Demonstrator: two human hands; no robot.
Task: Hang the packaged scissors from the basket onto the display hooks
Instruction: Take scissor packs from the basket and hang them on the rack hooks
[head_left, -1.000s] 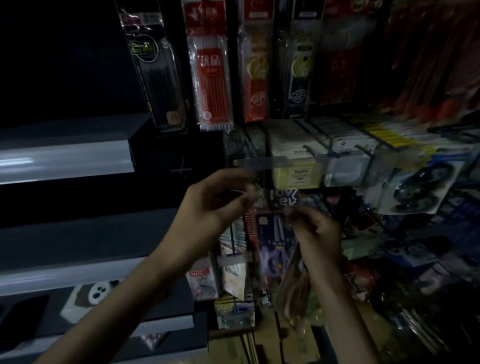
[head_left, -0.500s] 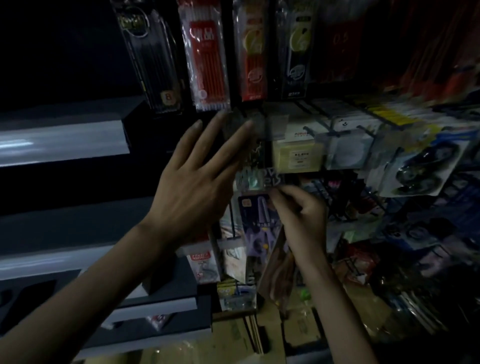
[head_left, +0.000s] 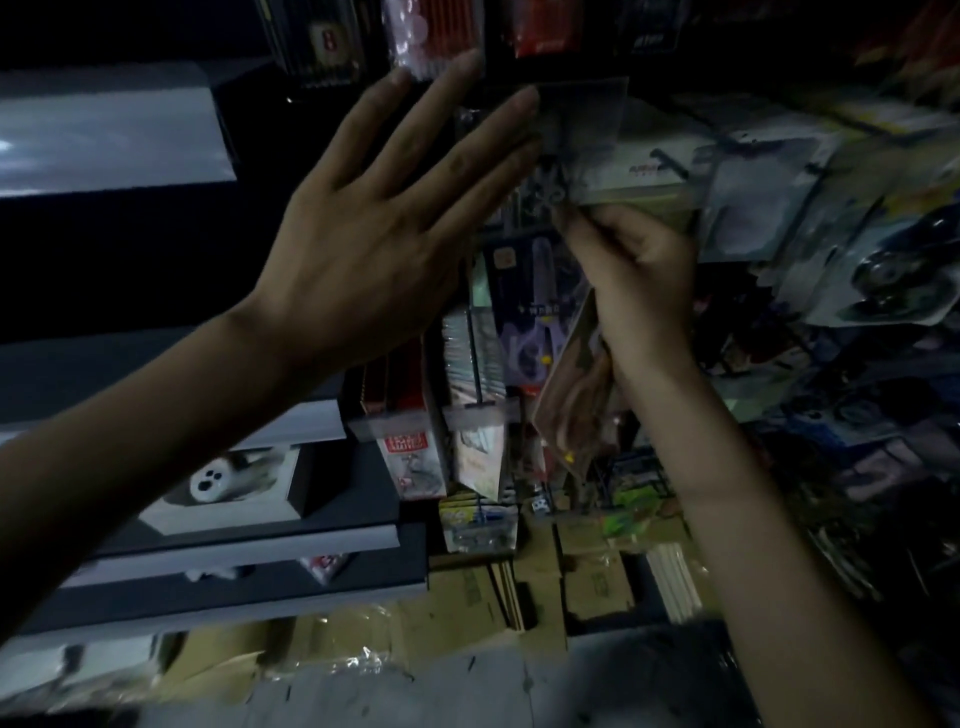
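My right hand (head_left: 631, 265) pinches the top of a purple scissors package (head_left: 524, 306) just under the clear price tag (head_left: 582, 119) at the tip of a display hook. A brownish packet (head_left: 576, 400) hangs below the same hand against my wrist. My left hand (head_left: 384, 208) is spread flat with straight fingers, its fingertips touching the clear tag and the hook's end. The hook wire itself is mostly hidden behind the tag and my fingers. No basket is in view.
Pen packs (head_left: 431, 36) hang above. Boxed goods (head_left: 654, 171) and blister packs (head_left: 893, 270) crowd the hooks to the right. Grey shelves (head_left: 114, 135) stand on the left, one with a white toy box (head_left: 228, 483). Cardboard boxes (head_left: 592, 571) lie on the floor below.
My left hand let go of its pinch, opened flat and rose to the hook's tag. My right hand lifted the scissors package up towards the hook tip.
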